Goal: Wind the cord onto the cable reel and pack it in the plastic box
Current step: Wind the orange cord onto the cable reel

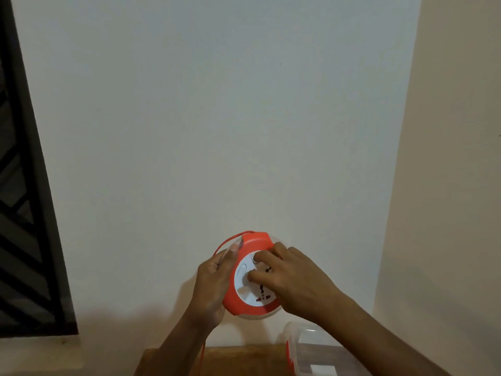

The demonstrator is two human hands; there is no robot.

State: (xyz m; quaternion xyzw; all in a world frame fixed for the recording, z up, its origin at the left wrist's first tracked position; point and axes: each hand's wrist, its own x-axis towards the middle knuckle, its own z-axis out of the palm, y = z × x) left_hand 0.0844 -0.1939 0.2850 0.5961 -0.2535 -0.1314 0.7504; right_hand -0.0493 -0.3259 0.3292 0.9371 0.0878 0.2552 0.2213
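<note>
Orange-and-white cable reel point(250, 278) held up before pale wall point(217, 118), above wooden table point(238, 360). Left hand point(214, 283) clasped around reel's left rim. Right hand point(292, 275) pressed on white face, fingers bent against it. Orange cord point(226, 241) looped from reel's top over left hand. Clear plastic box point(306, 351) below-right of reel, on table.

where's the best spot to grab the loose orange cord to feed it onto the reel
Probably take the orange cord where it arcs off the cable reel's upper left rim, coming from the left. There it stands clear in the open; lower down it hangs behind the left hand and forearm. The right hand is busy on the white face.
</note>
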